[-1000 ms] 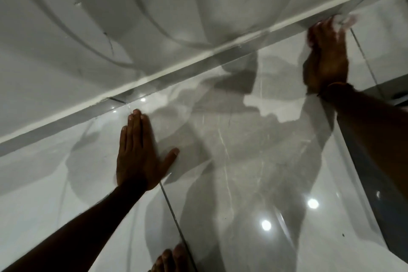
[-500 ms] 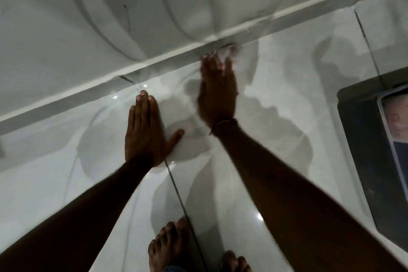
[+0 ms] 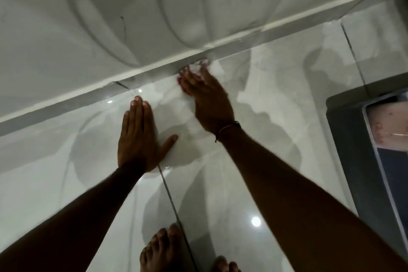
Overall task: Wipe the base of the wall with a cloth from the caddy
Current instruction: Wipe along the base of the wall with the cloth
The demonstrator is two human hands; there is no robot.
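My right hand presses a pale cloth against the grey skirting strip at the base of the white wall. The cloth is blurred and mostly hidden under my fingers; only its far edge shows, with pinkish marks. My left hand lies flat on the glossy floor tile, fingers together and thumb out, holding nothing, just left of the right hand. A grey caddy stands at the right edge, with a pale cloth inside it.
Glossy pale marble floor tiles with dark grout lines reflect ceiling lights. My bare feet show at the bottom. Shadows of my arms and head fall on wall and floor.
My right hand with the cloth swept left along the skirting, from the far right to beside my left hand. The view shifted right, bringing the caddy in. The left hand stayed planted.
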